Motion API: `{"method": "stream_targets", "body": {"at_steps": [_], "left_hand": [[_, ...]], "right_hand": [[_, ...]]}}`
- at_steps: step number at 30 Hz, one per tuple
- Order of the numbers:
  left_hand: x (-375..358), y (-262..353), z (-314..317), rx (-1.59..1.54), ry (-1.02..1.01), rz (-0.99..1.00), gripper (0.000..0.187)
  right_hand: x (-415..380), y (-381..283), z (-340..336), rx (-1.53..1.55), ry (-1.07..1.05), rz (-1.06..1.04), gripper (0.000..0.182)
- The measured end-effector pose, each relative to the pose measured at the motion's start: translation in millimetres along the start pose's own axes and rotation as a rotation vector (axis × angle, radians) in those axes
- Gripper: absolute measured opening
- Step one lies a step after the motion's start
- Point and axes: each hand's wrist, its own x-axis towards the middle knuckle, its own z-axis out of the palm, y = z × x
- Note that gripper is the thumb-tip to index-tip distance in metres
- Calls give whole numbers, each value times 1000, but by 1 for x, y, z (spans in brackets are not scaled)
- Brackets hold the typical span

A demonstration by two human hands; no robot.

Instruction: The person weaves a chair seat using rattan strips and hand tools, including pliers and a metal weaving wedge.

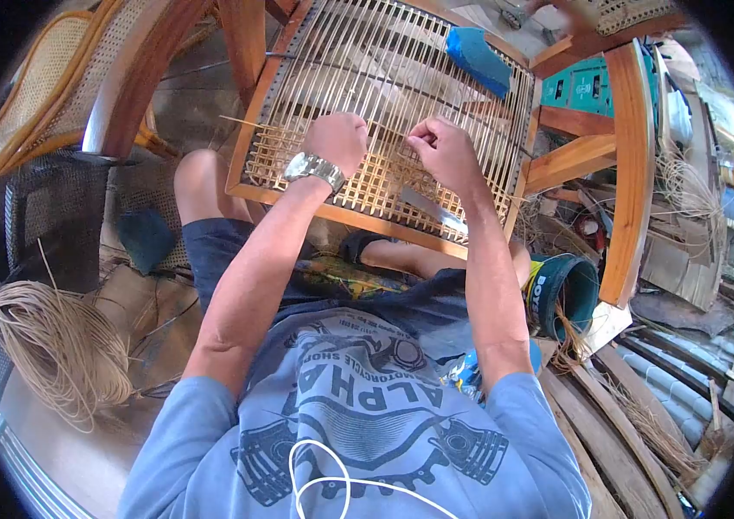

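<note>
A wooden chair frame (255,156) lies across my knees with cane strands (324,65) strung over it. Near my side, crossing strands form a woven grid (374,186). My left hand (338,143), with a metal watch on the wrist, is curled closed over the weave; what its fingers hold is hidden. To the right, my right hand (445,151) pinches closed just above the strands, its thumb against the fingers; anything between them is too small to name. A flat metal strip (432,210) rests on the weave below it. One loose cane end (242,124) sticks out past the frame's left edge.
A blue piece (478,60) lies on the far strands. Coiled cane (56,346) is at the left, beside a dark mesh chair. A dark bucket (568,294) stands right of my knee. Chair legs (631,173) rise at both sides. Part of another person's hand (574,13) shows at the top.
</note>
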Motion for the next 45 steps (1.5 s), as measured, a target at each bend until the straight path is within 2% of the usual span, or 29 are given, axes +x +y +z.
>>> {"method": "stream_targets", "body": {"at_steps": [2,3,5,6,7,9,10,15,17,19,21,23,25,27,29,31,33,34,39,41,42,45], "left_hand": [[4,-7,13,132,153,46,24],[5,-5,8,132,152,47,24],[10,5,-8,-88,-114,-153,25],[11,-2,-3,-275,-113,-283,25],[12,-8,0,-276,-110,-284,25],[11,-12,-1,-550,-103,-293,27],[8,-1,-14,-495,-179,-316,24],[10,-11,-10,-411,-129,-249,28],[4,-8,-16,121,16,-19,26],[3,-12,-11,132,-5,30,24],[4,-9,-5,153,5,-81,23],[5,-7,-7,77,30,-91,23],[6,-5,-19,-184,-80,-284,25],[3,-5,-22,-244,-87,-287,27],[3,-8,-21,-164,-66,-138,28],[3,-13,-16,-116,0,-108,27],[6,-23,-11,203,154,10,30],[7,-27,-6,187,91,-28,32],[18,-24,-12,182,27,-84,30],[11,-16,-27,-392,-185,-441,28],[7,-19,-27,-551,-155,-387,28],[3,-24,-22,-432,-115,-319,28]], "right_hand": [[0,0,-3,11,-16,6,12],[0,-1,-3,30,-33,13,12],[0,5,-3,46,-44,32,11],[1,7,-3,63,-56,51,10],[3,4,-4,62,-58,48,10],[5,-1,-5,12,-92,112,11],[6,-1,-2,11,-99,114,11],[8,-4,4,1,-44,48,16],[7,-3,0,20,-34,65,16],[7,-1,-3,53,-53,71,15],[7,1,-4,41,-52,83,14],[8,4,-6,-35,-117,22,16],[10,5,-7,-49,-128,28,16],[11,5,-4,-63,-150,33,16],[12,0,6,-98,-69,-21,16],[11,-5,7,-93,-71,1,17],[9,-3,5,-59,-62,32,18],[9,-3,3,-50,-77,52,18],[12,-1,-3,-70,-131,85,15],[13,-2,-2,-38,-145,130,15],[15,-6,0,-37,-148,127,15],[12,-11,10,-63,-74,116,16]]}}
